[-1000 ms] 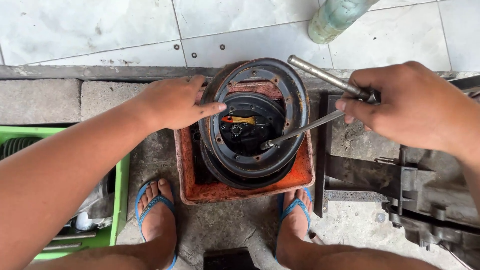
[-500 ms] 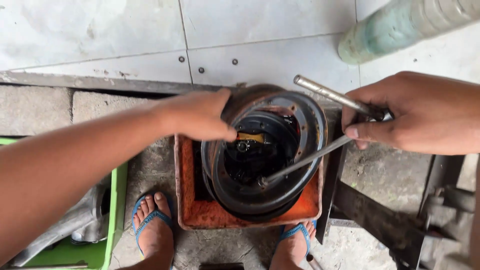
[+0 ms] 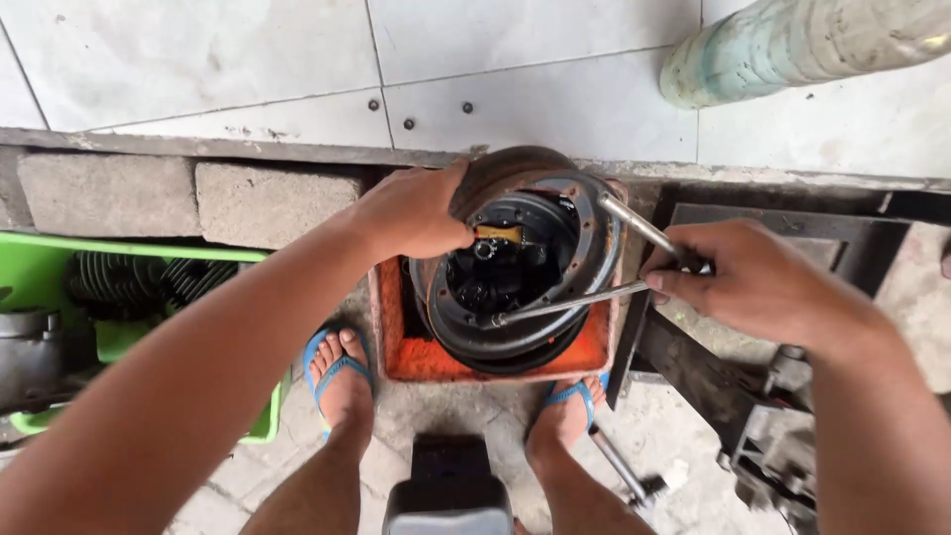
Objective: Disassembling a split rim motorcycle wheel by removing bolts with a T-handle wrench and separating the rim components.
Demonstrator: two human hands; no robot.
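Head view: since 1 second ago the frame has slid downward, so the wheel rim (image 3: 520, 267) now sits at centre over the orange tray (image 3: 594, 349). The left hand (image 3: 411, 213) stays clamped on the rim's upper left edge; the right hand (image 3: 748, 277) stays closed around the bent metal wrench (image 3: 575, 302), its tip inside the hub, so turning appears ongoing. A green crate (image 3: 40, 267) lies left, a dark metal frame (image 3: 792, 233) right, crowding the right wrist.

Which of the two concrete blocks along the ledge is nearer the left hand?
The right block, directly beside the left hand gripping the wheel rim; the other block lies farther left.
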